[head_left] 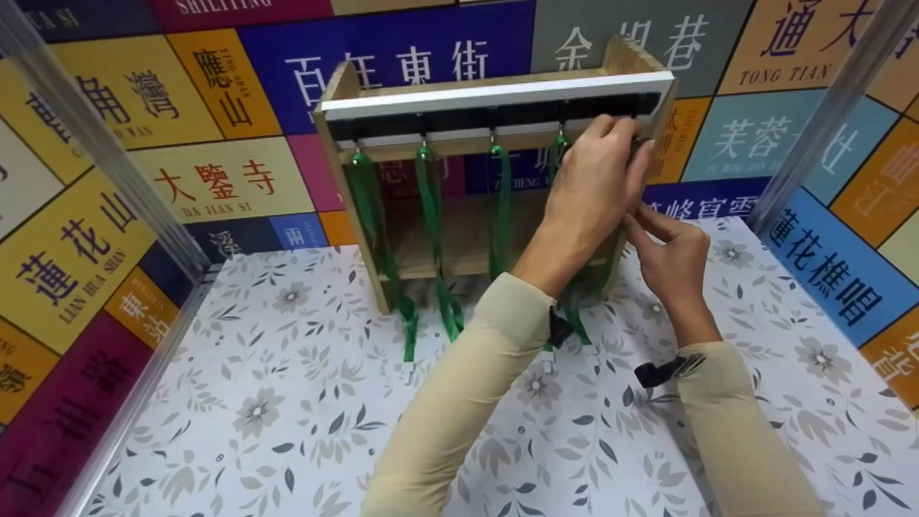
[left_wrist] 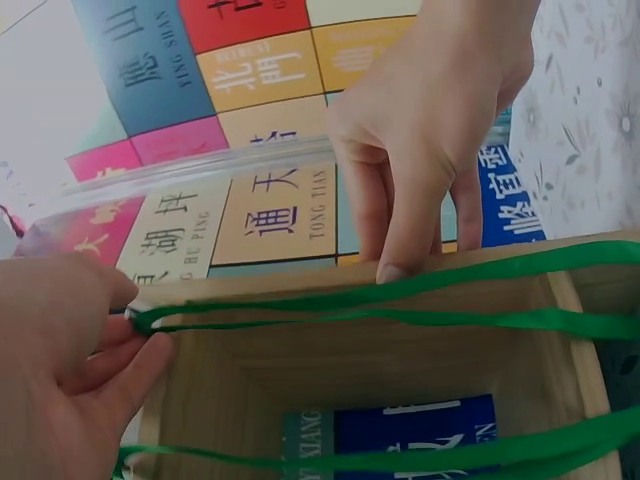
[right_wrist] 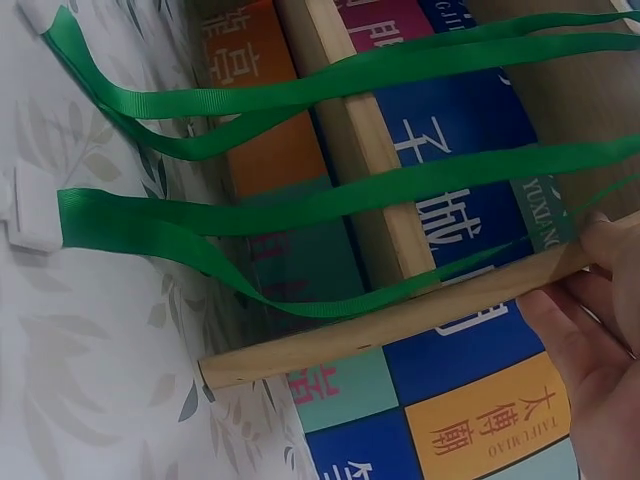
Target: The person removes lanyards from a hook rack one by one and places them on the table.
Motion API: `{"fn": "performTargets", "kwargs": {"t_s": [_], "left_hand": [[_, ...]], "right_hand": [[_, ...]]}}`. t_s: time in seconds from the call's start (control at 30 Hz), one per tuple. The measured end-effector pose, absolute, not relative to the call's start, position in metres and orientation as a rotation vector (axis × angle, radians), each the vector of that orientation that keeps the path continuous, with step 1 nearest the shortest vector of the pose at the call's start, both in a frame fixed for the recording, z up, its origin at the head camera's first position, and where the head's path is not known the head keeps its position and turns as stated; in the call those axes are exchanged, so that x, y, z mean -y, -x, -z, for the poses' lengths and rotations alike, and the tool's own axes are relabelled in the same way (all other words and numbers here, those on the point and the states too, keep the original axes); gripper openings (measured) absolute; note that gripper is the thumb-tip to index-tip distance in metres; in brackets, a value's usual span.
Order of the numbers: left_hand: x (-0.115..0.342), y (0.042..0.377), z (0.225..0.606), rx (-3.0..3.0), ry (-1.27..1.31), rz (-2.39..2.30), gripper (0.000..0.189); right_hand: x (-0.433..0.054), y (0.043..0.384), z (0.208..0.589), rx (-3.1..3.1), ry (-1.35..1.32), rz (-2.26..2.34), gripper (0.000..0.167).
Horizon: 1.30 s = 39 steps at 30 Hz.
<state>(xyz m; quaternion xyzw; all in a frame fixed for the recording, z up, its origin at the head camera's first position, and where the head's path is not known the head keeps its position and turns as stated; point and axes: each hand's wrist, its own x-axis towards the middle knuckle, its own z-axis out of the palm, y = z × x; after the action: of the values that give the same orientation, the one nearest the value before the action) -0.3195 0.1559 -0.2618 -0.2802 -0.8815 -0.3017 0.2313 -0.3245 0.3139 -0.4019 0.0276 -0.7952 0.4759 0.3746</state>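
A wooden rack (head_left: 495,82) stands upright, with several green ribbon lanyards (head_left: 429,194) hanging in a row from its black-and-white front strip (head_left: 495,118). At the strip's right end is my left hand (head_left: 599,172). In the left wrist view, its thumb and fingers pinch the top of the rightmost green lanyard (left_wrist: 400,292) by its small metal fitting. Lower down, my right hand (head_left: 675,251) grips the rack's right side panel (right_wrist: 400,315), thumb and fingers on either side of its edge. White plastic pieces (right_wrist: 36,208) hang at the lanyards' lower ends.
The rack stands on a white floral tabletop (head_left: 258,416), close to a back wall of coloured panels (head_left: 402,43) with Chinese lettering. Clear upright strips (head_left: 108,136) mark the corners at left and right. Black straps (head_left: 657,373) circle the wrists.
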Motion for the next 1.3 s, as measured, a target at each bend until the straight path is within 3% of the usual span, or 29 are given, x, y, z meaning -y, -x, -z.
{"fn": "performTargets", "kwargs": {"t_s": [0.27, 0.63, 1.1, 1.3], "left_hand": [[-0.171, 0.318, 0.255, 2.473, 0.630, 0.660, 0.032], [-0.163, 0.303, 0.256, 2.394, 0.634, 0.529, 0.025], [-0.129, 0.260, 0.244, 2.117, 1.086, 1.082, 0.016], [-0.116, 0.254, 0.255, 2.097, 1.152, 1.315, 0.012]], "right_hand": [[-0.322, 0.335, 0.413, 2.052, -0.046, -1.223, 0.030], [-0.322, 0.334, 0.415, 2.057, -0.049, -1.233, 0.031], [-0.336, 0.336, 0.413, 2.005, -0.124, -1.190, 0.004], [-0.338, 0.338, 0.416, 1.992, -0.151, -1.125, 0.024]]}}
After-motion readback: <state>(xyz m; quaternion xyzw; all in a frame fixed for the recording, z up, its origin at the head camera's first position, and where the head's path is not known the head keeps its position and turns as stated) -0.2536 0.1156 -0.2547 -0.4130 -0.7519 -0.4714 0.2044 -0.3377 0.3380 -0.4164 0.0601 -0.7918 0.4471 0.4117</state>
